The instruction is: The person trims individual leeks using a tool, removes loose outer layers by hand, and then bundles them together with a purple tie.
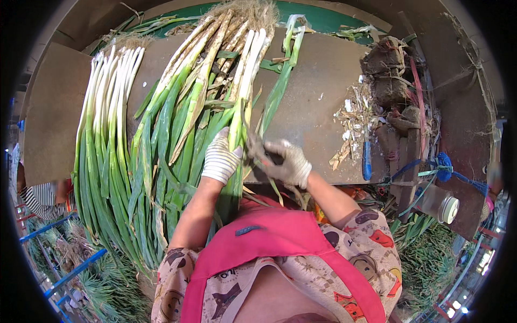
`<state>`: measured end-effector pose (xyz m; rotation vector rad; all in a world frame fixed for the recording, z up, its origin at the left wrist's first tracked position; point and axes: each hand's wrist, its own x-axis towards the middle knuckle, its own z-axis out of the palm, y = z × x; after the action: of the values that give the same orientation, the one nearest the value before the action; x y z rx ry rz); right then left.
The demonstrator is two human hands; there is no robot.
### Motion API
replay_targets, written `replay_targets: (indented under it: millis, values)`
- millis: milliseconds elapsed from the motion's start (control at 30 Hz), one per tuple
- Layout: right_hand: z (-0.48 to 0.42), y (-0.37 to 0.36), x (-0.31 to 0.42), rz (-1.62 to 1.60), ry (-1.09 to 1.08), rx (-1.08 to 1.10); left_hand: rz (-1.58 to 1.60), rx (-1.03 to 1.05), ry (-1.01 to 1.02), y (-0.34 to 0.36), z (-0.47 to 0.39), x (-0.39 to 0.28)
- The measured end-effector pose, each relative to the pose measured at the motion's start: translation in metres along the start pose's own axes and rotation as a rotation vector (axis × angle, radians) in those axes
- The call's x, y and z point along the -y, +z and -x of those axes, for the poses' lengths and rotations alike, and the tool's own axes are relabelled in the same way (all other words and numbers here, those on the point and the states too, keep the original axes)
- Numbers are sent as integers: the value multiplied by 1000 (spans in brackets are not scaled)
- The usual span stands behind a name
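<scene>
My left hand (221, 158), in a striped white glove, grips the green part of a few spring onions (244, 82) whose white stems point away from me. To its right, my right hand (291, 162) in a similar glove holds a blurred strip of withered leaf (255, 146) against the stalks. Beside and partly under my left arm lies a large pile of soil-stained spring onions (173, 87). Farther left is a row of spring onions with clean white stems (115, 76), leaves hanging over the table's front edge.
On the brown tabletop (323, 80) lie a loose leaf (278, 95), peel scraps (350, 117) and a blue-handled tool (366, 160). Pink twine (418, 105) runs along the right. A clear jar with a white lid (438, 204) hangs at the table's right. Another person's striped sleeve (42, 198) shows far left.
</scene>
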<state>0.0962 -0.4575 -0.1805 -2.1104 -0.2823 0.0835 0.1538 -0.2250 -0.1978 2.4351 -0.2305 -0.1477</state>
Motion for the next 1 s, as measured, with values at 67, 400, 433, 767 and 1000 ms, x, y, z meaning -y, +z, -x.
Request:
replay_targets:
  millis: [67, 400, 433, 767, 1000]
  values:
    - [25, 10, 3, -109, -12, 12, 30, 10, -42, 1, -5, 1]
    - [41, 2, 8, -168, 51, 63, 83, 39, -76, -5, -5, -7]
    - [40, 4, 7, -187, 44, 33, 28, 22, -54, -2, -4, -3]
    - [18, -8, 13, -98, 54, 5, -46, 33, -73, -13, 5, -1]
    - [-126, -31, -69, -407, 112, -256, 97, 104, -105, -26, 8, -16]
